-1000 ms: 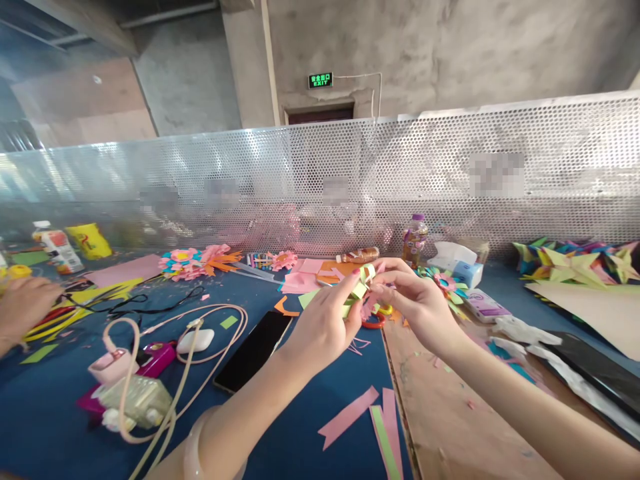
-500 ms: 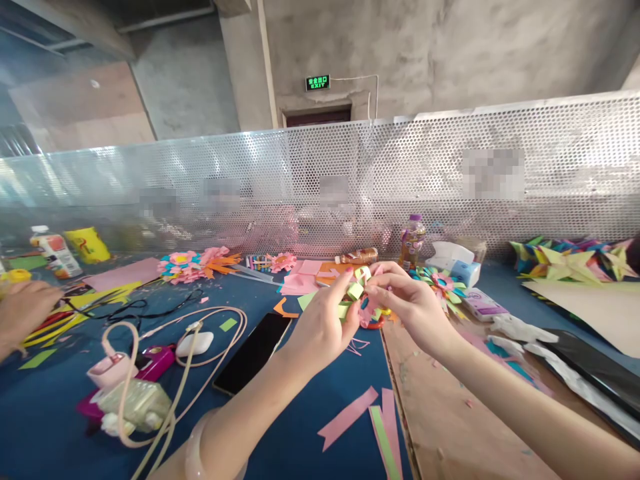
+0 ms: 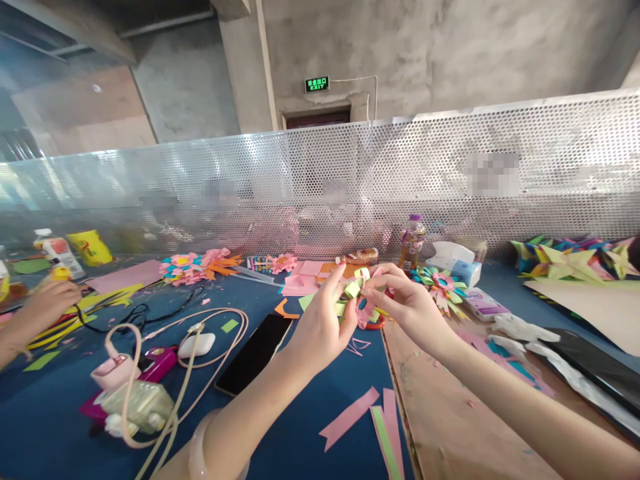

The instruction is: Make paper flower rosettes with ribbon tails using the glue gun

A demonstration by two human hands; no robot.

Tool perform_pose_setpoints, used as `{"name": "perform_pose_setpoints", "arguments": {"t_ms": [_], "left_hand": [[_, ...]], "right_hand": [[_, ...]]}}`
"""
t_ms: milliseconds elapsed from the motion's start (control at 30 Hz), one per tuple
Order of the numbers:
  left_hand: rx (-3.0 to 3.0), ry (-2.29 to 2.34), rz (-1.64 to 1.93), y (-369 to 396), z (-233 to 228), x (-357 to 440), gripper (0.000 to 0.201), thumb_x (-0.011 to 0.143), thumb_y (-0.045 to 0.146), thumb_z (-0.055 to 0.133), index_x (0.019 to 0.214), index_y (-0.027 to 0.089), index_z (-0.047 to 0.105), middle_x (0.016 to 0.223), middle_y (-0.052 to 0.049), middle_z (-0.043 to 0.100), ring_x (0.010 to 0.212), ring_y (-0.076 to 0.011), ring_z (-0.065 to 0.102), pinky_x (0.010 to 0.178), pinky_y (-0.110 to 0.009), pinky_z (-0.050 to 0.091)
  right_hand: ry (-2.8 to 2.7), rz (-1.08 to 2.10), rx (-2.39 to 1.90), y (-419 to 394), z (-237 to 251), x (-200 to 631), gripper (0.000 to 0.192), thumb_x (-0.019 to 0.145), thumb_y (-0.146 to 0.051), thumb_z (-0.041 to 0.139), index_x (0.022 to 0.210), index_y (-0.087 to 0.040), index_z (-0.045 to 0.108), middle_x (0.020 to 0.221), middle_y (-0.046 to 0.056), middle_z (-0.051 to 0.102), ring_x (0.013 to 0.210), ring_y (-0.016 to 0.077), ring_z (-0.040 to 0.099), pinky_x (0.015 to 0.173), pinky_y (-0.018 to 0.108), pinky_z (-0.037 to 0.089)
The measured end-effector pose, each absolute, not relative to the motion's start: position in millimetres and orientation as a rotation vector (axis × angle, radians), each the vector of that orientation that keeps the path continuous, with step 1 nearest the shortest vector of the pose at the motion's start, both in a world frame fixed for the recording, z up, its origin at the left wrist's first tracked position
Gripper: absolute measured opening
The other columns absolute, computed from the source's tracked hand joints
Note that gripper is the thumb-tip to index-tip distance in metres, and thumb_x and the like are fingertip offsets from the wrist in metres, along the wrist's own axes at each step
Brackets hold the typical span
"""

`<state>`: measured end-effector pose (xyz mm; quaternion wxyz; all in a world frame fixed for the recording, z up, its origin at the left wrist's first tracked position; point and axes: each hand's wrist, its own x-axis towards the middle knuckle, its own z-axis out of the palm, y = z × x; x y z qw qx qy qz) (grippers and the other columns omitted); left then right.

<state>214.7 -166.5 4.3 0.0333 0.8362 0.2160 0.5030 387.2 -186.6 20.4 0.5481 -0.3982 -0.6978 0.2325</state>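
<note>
Between my two hands, above the blue table, is a paper flower [image 3: 365, 311] with pink petals, a blue centre and curled light-green strips. My left hand [image 3: 320, 317] is closed on its left side, thumb below and fingers above. On the other side my right hand [image 3: 405, 300] pinches the flower's upper right edge with bent fingers; the exact fingertip contact is partly hidden. Below my hands lie pink paper strips [image 3: 350, 418] and a green strip [image 3: 386, 440]. A red scissor handle [image 3: 375, 323] shows just under the flower.
Left of my forearm are a black phone [image 3: 255, 353], a looped cable [image 3: 175, 407] and a white earbud case [image 3: 197, 345]. Finished paper flowers [image 3: 185, 265] lie farther back. A juice bottle [image 3: 413, 243] stands by the perforated metal screen [image 3: 310, 173]. Another person's hand [image 3: 50, 300] is at far left.
My hands stay nearly in place, with slight finger shifts around the flower. The other person's hand at the left has moved right, further into view.
</note>
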Motion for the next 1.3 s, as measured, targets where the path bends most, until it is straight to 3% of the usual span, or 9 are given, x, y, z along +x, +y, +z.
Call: {"name": "perform_pose_setpoints", "arguments": {"t_ms": [267, 467, 667, 900, 1133, 1300], "left_hand": [[2.649, 0.779, 1.477, -168, 9, 213, 0.040, 0.090, 0.014, 0.040, 0.130, 0.017, 0.037, 0.122, -0.012, 0.057, 0.108, -0.0187, 0.058, 0.092, -0.036, 0.050], [2.588, 0.800, 1.443, -168, 10, 214, 0.036, 0.089, 0.016, 0.041, 0.125, 0.018, 0.041, 0.115, -0.011, 0.061, 0.099, -0.0177, 0.061, 0.085, -0.035, 0.052], [2.284, 0.846, 1.378, -168, 14, 214, 0.030, 0.090, 0.019, 0.041, 0.120, 0.020, 0.045, 0.100, -0.006, 0.063, 0.075, -0.0125, 0.063, 0.069, -0.029, 0.053], [2.003, 0.902, 1.196, -163, 14, 217, 0.025, 0.088, 0.024, 0.045, 0.111, 0.020, 0.051, 0.087, -0.004, 0.065, 0.082, -0.0176, 0.063, 0.068, -0.032, 0.052], [1.802, 0.893, 1.060, -157, 5, 220, 0.023, 0.086, 0.031, 0.049, 0.107, 0.021, 0.051, 0.073, 0.001, 0.058, 0.069, -0.0157, 0.061, 0.066, -0.030, 0.050], [1.858, 0.879, 1.039, -159, 3, 222, 0.026, 0.086, 0.032, 0.051, 0.108, 0.019, 0.049, 0.077, 0.000, 0.058, 0.071, -0.0148, 0.060, 0.065, -0.027, 0.047]], "right_hand": [[-1.654, 0.493, -0.954, -186, 22, 388, 0.014, 0.081, -0.038, 0.061, 0.078, -0.025, 0.066, 0.098, 0.004, 0.051, 0.098, 0.0197, 0.052, 0.092, 0.039, 0.040], [-1.663, 0.404, -1.007, -187, 25, 387, 0.012, 0.078, -0.037, 0.062, 0.076, -0.026, 0.065, 0.100, 0.005, 0.054, 0.104, 0.0236, 0.051, 0.092, 0.044, 0.040], [-1.748, 0.425, -0.987, -186, 31, 396, 0.015, 0.082, -0.037, 0.056, 0.087, -0.026, 0.064, 0.106, 0.006, 0.055, 0.110, 0.0245, 0.049, 0.096, 0.045, 0.039], [-1.950, 0.032, -1.007, -187, 36, 405, 0.016, 0.085, -0.032, 0.054, 0.098, -0.029, 0.063, 0.122, 0.005, 0.048, 0.117, 0.0264, 0.039, 0.100, 0.049, 0.031], [-2.052, -0.268, -0.966, -189, 27, 394, 0.022, 0.079, -0.040, 0.063, 0.090, -0.021, 0.063, 0.115, 0.011, 0.051, 0.109, 0.0296, 0.040, 0.092, 0.048, 0.037], [-1.951, -0.230, -1.139, -189, 17, 383, 0.026, 0.083, -0.042, 0.057, 0.073, -0.019, 0.061, 0.105, 0.011, 0.053, 0.100, 0.0272, 0.042, 0.087, 0.045, 0.039]]}}
